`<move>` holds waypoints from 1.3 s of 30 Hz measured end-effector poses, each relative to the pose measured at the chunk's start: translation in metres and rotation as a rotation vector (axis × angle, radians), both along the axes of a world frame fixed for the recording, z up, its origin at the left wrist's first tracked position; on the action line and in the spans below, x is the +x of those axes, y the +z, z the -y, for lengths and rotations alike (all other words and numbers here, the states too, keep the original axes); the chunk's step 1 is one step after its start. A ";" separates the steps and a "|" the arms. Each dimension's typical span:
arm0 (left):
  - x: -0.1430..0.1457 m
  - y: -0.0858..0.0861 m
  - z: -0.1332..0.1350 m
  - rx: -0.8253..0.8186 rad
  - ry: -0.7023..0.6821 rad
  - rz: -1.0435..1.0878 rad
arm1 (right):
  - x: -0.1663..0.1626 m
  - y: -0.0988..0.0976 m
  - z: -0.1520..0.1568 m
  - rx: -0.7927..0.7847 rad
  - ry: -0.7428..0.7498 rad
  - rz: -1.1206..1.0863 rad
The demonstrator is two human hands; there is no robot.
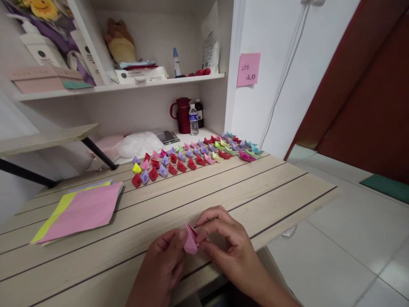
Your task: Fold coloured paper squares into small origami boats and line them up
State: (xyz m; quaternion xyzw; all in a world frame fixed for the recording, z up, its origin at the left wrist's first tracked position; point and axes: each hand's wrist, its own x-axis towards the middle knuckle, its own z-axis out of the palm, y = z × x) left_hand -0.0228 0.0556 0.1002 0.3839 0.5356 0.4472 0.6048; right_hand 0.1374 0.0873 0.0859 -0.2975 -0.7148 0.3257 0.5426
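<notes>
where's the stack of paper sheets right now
In the head view, the paper stack lies at left on the tabletop, between the black-legged stand and the left hand.

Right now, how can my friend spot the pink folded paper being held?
Find the pale wooden table. By its near edge, the bare left hand and bare right hand hold the pink folded paper. Unlike the colourful folded paper shapes in rows, it's held.

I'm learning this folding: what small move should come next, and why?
Perhaps gently spread the small folded pink paper piece wider with the right hand while the left hand steadies it: both hands pinch it, its fold shows a narrow opening, and the multicoloured folded-paper boats beyond look more spread.
</notes>
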 end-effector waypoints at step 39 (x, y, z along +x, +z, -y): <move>-0.005 -0.044 0.006 0.801 0.240 -1.040 | -0.008 -0.007 -0.003 0.069 -0.007 0.292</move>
